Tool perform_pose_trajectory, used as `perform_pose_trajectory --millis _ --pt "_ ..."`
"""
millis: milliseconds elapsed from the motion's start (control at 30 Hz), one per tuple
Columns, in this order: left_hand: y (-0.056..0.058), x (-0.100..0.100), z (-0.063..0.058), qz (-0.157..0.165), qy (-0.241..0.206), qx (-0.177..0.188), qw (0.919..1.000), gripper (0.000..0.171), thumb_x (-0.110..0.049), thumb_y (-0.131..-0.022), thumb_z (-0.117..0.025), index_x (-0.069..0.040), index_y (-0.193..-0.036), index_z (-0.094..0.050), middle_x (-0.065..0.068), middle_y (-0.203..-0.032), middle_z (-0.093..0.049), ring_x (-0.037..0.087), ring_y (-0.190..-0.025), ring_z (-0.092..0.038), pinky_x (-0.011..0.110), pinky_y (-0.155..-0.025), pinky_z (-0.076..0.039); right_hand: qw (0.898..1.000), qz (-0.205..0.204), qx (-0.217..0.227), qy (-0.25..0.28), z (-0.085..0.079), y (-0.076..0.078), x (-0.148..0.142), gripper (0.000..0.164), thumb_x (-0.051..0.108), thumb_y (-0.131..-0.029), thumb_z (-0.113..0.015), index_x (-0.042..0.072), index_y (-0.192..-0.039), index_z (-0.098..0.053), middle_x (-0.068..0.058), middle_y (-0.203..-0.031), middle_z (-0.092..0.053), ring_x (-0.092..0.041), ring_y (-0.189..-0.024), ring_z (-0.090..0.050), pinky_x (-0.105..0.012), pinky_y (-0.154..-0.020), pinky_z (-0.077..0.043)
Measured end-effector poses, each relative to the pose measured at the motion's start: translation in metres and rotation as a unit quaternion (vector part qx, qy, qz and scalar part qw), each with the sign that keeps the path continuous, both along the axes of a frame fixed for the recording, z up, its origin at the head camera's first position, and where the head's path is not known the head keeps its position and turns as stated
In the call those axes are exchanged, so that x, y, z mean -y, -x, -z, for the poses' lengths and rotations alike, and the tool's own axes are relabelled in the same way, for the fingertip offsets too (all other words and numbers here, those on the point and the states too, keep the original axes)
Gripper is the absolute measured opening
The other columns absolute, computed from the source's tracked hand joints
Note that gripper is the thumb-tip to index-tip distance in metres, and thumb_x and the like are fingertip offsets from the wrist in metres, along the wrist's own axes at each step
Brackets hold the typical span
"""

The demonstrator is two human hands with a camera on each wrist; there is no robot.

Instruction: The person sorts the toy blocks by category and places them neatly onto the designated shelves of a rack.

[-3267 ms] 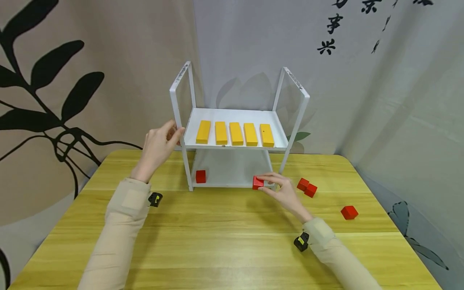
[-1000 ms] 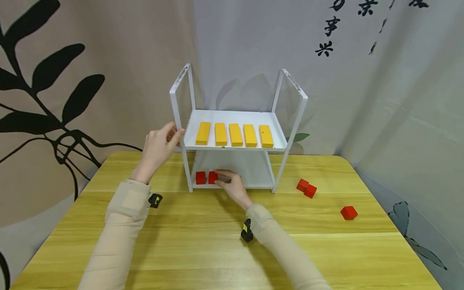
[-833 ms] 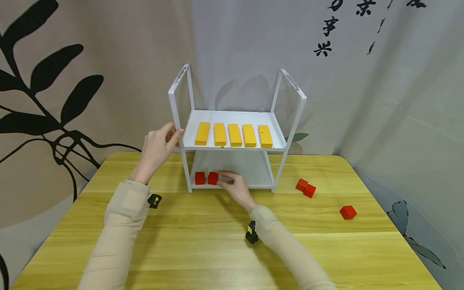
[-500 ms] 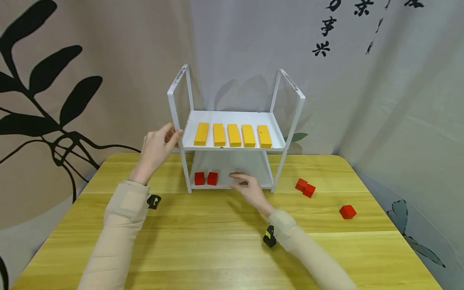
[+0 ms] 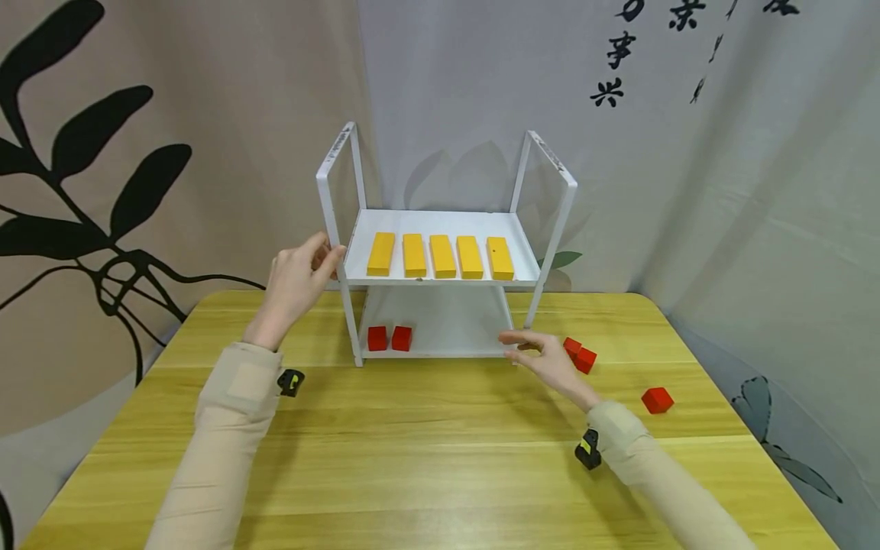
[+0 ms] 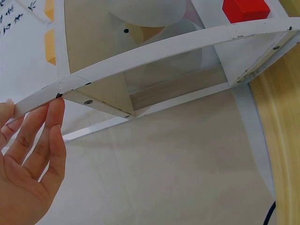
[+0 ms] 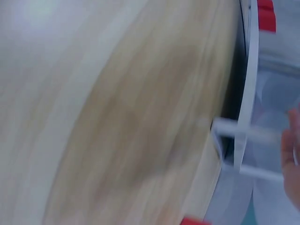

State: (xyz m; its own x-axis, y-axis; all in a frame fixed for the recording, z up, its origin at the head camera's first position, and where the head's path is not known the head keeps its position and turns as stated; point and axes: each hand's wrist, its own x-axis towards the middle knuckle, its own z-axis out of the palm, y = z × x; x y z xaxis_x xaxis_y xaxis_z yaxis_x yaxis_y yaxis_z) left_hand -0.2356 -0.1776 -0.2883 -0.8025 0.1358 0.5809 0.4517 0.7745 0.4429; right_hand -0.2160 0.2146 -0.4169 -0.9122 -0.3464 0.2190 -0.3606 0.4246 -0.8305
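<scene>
Two shelved red cubes (image 5: 402, 338) unmoved; right hand (image 5: 548, 365) farther right.

Black brush-style Chinese characters (image 5: 620, 50) stand at the upper right of the pale backdrop cloth (image 5: 447, 84); 事 and, below it, 兴 can be read, others being cut off or unclear. Marks on the white two-tier rack's (image 5: 443, 221) left top rail (image 5: 335, 150) and right top rail (image 5: 551, 157) are too small to read.

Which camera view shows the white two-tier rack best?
The head view: there the rack shows sharply and nearly whole, both tiers visible. The left wrist view gives part of it close up; the right wrist view, only a blurred portion.
</scene>
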Motion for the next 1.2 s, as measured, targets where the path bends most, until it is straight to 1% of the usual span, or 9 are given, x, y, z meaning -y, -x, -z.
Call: perform_pose_trajectory --millis 133,300,433,500,567,667,733,1000,1200 --pt "0.0 0.0 0.0 0.0 -0.001 0.004 1.0 0.032 -0.032 -0.099 -0.049 -0.003 -0.09 -0.057 0.014 -0.069 -0.066 0.018 -0.051 -0.044 0.027 -0.05 -0.034 0.999 0.021 0.017 -0.025 -0.003 0.002 -0.028 0.035 0.024 -0.09 -0.066 0.008 -0.121 -0.065 -0.011 -0.123 -0.066 -0.028 -0.108 -0.061 -0.029 -0.084 -0.05" --pt "-0.001 -0.001 -0.001 -0.001 -0.003 0.012 0.9999 0.033 -0.033 -0.099 -0.049 -0.003 -0.091 -0.057 0.015 -0.071 -0.066 0.019 -0.052 -0.046 0.027 -0.051 -0.035 0.998 0.055 0.011 -0.035 0.003 0.009 -0.06 0.035 0.022 -0.091 -0.065 0.005 -0.121 -0.063 -0.017 -0.12 -0.066 -0.016 -0.098 -0.065 -0.017 -0.072 -0.049" --pt "-0.001 -0.001 -0.001 0.0 -0.003 0.017 0.9999 0.033 -0.033 -0.099 -0.048 -0.003 -0.091 -0.057 0.016 -0.072 -0.067 0.019 -0.053 -0.047 0.027 -0.052 -0.035 0.995 0.082 0.006 -0.048 0.01 0.014 -0.082 0.035 0.018 -0.091 -0.065 0.001 -0.122 -0.062 -0.02 -0.122 -0.064 -0.024 -0.102 -0.065 -0.012 -0.073 -0.048" --pt "0.0 -0.001 -0.001 0.001 -0.004 0.018 0.9998 0.033 -0.034 -0.099 -0.048 -0.003 -0.091 -0.057 0.017 -0.073 -0.067 0.02 -0.053 -0.047 0.028 -0.052 -0.035 0.994 0.093 0.003 -0.064 0.014 0.015 -0.091 0.037 0.018 -0.091 -0.065 -0.001 -0.123 -0.061 -0.02 -0.123 -0.064 -0.032 -0.11 -0.062 -0.016 -0.082 -0.05" --pt "0.0 -0.001 -0.001 0.001 -0.006 0.017 0.9998 0.033 -0.034 -0.099 -0.048 -0.003 -0.092 -0.057 0.017 -0.073 -0.067 0.02 -0.053 -0.047 0.028 -0.052 -0.036 0.991 0.108 0.003 -0.076 0.018 0.016 -0.1 0.038 0.02 -0.091 -0.065 -0.001 -0.123 -0.061 -0.021 -0.124 -0.063 -0.038 -0.115 -0.058 -0.027 -0.089 -0.051" --pt "0.0 -0.001 0.0 0.002 -0.005 0.015 0.9999 0.033 -0.033 -0.099 -0.048 -0.003 -0.092 -0.057 0.015 -0.072 -0.067 0.019 -0.053 -0.047 0.028 -0.052 -0.036 0.987 0.127 0.014 -0.096 0.024 0.017 -0.112 0.04 0.023 -0.091 -0.064 0.0 -0.124 -0.06 -0.022 -0.127 -0.06 -0.04 -0.119 -0.054 -0.045 -0.096 -0.048" --pt "0.0 -0.001 0.0 0.003 -0.004 0.012 0.9999 0.033 -0.033 -0.099 -0.048 -0.003 -0.091 -0.057 0.014 -0.071 -0.067 0.019 -0.053 -0.047 0.028 -0.052 -0.036 0.984 0.138 0.024 -0.107 0.028 0.017 -0.119 0.04 0.024 -0.091 -0.064 0.001 -0.124 -0.061 -0.022 -0.13 -0.058 -0.04 -0.121 -0.052 -0.051 -0.097 -0.046" --pt "0.0 0.0 0.0 0.002 -0.001 0.006 1.0 0.032 -0.033 -0.099 -0.049 -0.003 -0.09 -0.057 0.013 -0.069 -0.066 0.017 -0.05 -0.043 0.026 -0.05 -0.034 0.977 0.155 0.056 -0.137 0.036 0.018 -0.129 0.047 0.035 -0.09 -0.064 0.004 -0.126 -0.06 -0.022 -0.133 -0.056 -0.042 -0.122 -0.052 -0.051 -0.095 -0.047" --pt "-0.001 0.0 0.0 0.0 -0.004 0.011 0.9999 0.033 -0.033 -0.099 -0.049 -0.003 -0.091 -0.058 0.013 -0.07 -0.066 0.017 -0.052 -0.045 0.026 -0.05 -0.034 0.973 0.167 0.044 -0.156 0.036 0.021 -0.121 0.046 0.035 -0.087 -0.068 0.008 -0.124 -0.063 -0.02 -0.129 -0.06 -0.038 -0.119 -0.055 -0.048 -0.094 -0.046"
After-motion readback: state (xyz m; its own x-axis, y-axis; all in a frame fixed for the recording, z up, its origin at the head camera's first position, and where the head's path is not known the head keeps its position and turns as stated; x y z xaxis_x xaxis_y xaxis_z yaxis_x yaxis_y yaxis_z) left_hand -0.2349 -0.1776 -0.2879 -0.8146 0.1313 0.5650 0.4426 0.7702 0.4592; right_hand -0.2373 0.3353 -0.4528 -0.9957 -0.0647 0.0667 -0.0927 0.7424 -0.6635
